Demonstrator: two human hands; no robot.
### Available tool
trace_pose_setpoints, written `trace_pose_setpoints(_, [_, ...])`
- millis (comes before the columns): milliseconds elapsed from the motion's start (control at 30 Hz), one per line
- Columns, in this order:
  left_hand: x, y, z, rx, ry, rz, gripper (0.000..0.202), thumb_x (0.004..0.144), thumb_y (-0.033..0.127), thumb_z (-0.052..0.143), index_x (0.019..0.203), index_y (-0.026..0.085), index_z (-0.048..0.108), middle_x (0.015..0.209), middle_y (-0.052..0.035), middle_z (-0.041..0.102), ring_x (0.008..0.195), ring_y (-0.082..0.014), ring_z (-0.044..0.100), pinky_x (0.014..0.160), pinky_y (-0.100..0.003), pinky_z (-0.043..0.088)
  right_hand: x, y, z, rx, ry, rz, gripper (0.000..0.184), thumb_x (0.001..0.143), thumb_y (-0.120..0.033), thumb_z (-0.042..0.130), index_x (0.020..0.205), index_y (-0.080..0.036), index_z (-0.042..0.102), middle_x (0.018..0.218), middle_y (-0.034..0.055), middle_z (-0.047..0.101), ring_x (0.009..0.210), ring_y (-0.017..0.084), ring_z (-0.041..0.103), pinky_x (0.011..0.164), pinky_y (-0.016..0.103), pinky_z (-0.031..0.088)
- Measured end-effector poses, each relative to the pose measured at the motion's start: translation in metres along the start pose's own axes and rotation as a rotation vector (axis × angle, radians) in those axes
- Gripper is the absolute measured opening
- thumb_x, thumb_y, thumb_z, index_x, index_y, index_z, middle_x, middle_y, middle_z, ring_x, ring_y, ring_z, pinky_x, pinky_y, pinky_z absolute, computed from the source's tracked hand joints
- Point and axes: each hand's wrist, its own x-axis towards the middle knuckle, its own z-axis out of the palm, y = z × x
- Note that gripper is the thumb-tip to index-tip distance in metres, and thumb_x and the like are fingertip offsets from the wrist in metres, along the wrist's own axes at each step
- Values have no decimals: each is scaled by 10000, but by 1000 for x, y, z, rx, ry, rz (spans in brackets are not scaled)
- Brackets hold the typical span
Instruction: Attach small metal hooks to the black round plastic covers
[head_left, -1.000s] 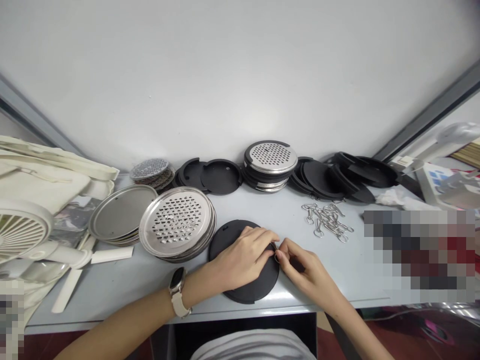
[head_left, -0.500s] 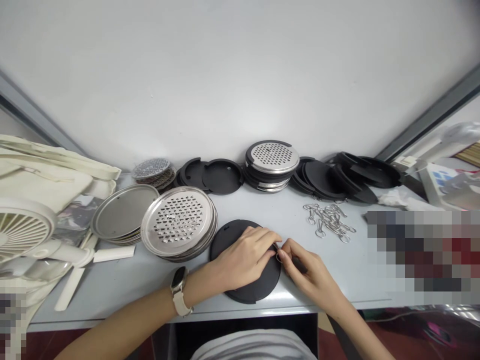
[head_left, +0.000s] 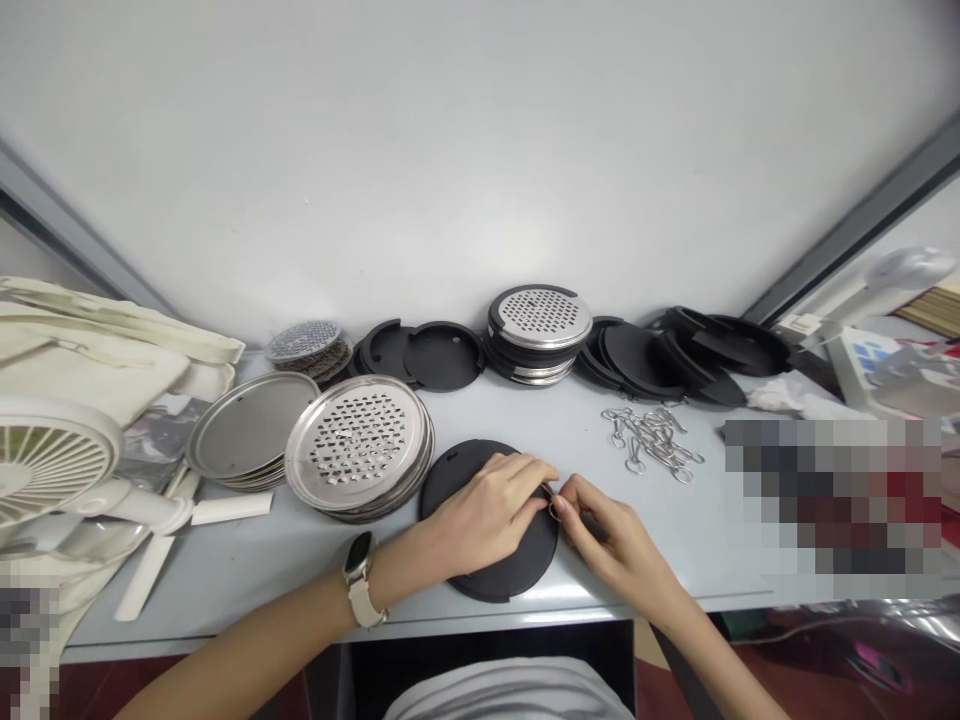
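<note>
A round black plastic disc [head_left: 517,570] lies near the table's front edge. My left hand [head_left: 495,510], with a watch at the wrist, rests across it, thumb and fingertips pinched together at the disc's right side. There my right hand [head_left: 607,535] pinches a small metal wire clip with a ring [head_left: 553,508] between thumb and forefinger. The clip's other end goes in at my left fingertips, which partly hide it. Loose wire clips [head_left: 652,440] of like shape lie in a pile beyond my right hand.
Left of the disc are stacked perforated grater plates [head_left: 360,445] and plain metal plates [head_left: 251,425]. Along the wall stand a stack of graters in black holders [head_left: 544,320] and more black plastic parts [head_left: 645,360]. A white fan [head_left: 52,460] is at far left.
The view shifts slightly. Both hands stay at the disc's right side, still pinching, with only a tiny movement of the clip.
</note>
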Motion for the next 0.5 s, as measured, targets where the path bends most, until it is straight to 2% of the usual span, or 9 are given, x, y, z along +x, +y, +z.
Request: trace_pose_setpoints(500, [-1, 2, -2, -12, 9, 36, 261, 895, 67, 498, 1126, 187, 504, 1093, -51, 578, 1025, -190, 552, 936, -324, 439, 3, -1, 1, -28, -29, -34, 274, 983, -316, 399, 731, -214, 369, 627, -64, 376, 563, 113, 362, 544, 232, 303])
